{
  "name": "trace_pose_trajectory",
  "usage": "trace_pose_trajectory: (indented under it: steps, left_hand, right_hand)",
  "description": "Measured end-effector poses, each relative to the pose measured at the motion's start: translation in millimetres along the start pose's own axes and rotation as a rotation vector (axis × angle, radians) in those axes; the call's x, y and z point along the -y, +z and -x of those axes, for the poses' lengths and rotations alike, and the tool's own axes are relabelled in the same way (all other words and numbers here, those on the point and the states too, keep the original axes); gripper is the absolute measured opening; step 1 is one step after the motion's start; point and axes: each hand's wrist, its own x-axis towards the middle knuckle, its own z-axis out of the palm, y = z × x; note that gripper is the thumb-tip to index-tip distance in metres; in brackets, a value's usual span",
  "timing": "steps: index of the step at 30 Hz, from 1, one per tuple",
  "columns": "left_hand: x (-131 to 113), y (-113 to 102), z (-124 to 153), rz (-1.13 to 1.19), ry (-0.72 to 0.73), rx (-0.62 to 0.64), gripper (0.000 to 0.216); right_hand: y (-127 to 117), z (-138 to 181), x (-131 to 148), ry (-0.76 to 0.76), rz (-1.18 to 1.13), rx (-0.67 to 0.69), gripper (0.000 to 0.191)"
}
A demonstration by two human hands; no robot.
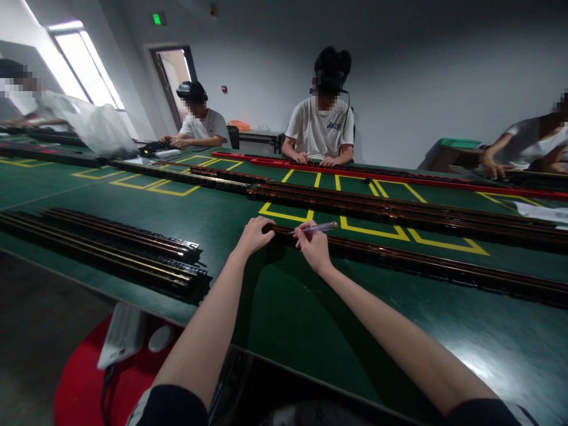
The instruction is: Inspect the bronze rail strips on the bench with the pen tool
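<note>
A long dark strip with a brownish sheen (377, 251) runs across the green table (284, 307) from the middle to the right edge. My left hand (254, 236) closes on its left end, thumb in front and fingers behind. In my right hand (314, 247) is a slim pen-like tool with a clear handle (326, 226), its butt pointing right. Its thin metal tip reaches left to the strip, close to my left thumb. Whether the tip touches the strip, I cannot tell.
Dark strips (97, 245) lie bundled at the left; a longer row of strips (364, 204) lies beyond my hands. Yellow tape outlines (284, 214) mark the table. Opposite, a person (322, 127) works at a red rail (399, 176). A red stool (80, 378) stands at lower left.
</note>
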Motion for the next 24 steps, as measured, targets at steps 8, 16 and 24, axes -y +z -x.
trace_pose_trajectory:
  steps: [8, 16, 24]
  left_hand:
    - [1.0, 0.9, -0.2, 0.004, 0.011, -0.014, 0.033]
    - [1.5, 0.7, -0.1, 0.013, 0.011, -0.007, 0.033]
    - [0.8, -0.1, 0.2, 0.015, 0.004, 0.001, 0.033]
  right_hand:
    - [1.0, -0.5, -0.4, -0.013, 0.01, -0.022, 0.022]
    - [0.6, 0.1, 0.2, -0.025, 0.022, -0.018, 0.02]
    - [-0.2, 0.0, 1.0, -0.035, 0.046, -0.001, 0.017]
